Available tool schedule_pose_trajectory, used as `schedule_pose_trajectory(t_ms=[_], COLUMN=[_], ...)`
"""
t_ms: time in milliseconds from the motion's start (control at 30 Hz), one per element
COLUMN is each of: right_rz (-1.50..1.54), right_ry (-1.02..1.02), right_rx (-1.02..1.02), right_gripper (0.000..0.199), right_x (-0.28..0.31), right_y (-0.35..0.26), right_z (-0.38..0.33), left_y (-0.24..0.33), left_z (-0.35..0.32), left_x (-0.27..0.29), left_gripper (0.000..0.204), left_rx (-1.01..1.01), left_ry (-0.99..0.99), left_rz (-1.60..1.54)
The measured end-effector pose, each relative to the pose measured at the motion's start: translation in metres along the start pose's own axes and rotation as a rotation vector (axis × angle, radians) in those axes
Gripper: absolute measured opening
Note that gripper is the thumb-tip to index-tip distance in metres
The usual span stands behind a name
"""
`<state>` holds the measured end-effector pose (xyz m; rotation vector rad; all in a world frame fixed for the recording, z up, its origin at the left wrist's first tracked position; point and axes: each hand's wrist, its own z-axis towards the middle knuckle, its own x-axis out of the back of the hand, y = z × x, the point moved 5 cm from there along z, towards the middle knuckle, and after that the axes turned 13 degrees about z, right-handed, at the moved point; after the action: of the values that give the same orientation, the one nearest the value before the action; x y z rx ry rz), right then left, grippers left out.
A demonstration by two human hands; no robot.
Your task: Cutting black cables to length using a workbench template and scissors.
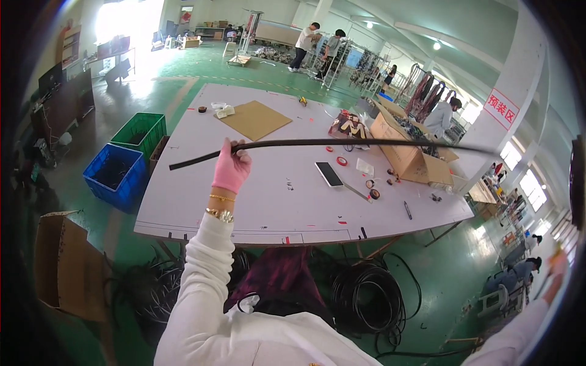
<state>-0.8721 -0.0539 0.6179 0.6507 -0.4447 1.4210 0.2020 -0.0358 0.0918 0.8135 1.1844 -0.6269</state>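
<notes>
My left hand (pixel 233 168), in a pink glove that leaves the fingertips bare, is closed around a long black tube (pixel 317 143) above the table. A short end of the tube sticks out to the left of the hand. Its long part runs to the right across the whole table, and its far right end is blurred. My right hand (pixel 558 263) is stretched far out to the right, at the picture's dark rim. Its fingers are too smeared to show what they do.
On the white table (pixel 256 207) lie a brown cardboard sheet (pixel 255 120), a phone (pixel 329 174), tape rolls (pixel 375 194), a pen (pixel 408 210) and an open carton (pixel 400 149). Blue (pixel 115 177) and green (pixel 140 129) crates stand left. Coiled black tubing (pixel 369 297) lies below the front edge.
</notes>
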Motion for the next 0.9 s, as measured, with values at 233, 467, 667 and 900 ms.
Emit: schedule_pose_trajectory(t_ms=[233, 467, 667, 900], right_rz=[0.419, 0.703, 1.442, 2.016], right_ry=[-0.674, -0.438, -0.980, -1.911], right_rx=[-0.496, 0.005, 0.473, 0.631], right_gripper=[0.022, 0.044, 0.020, 0.027], right_x=[-0.263, -0.307, -0.247, -0.239], right_y=[-0.197, -0.451, -0.728, -0.852], right_z=[-0.104, -0.095, -0.223, -0.326], left_y=[0.009, -0.053, -0.065, -0.051], left_z=[-0.065, -0.121, -0.150, -0.153], left_x=[-0.025, -0.059, -0.069, -0.036], left_gripper=[0.028, 0.035, 0.035, 0.039], left_rx=[-0.107, 0.075, 0.069, 0.111], left_ry=[-0.033, -0.035, -0.063, 0.068], left_rz=[0.269, 0.467, 0.576, 0.552])
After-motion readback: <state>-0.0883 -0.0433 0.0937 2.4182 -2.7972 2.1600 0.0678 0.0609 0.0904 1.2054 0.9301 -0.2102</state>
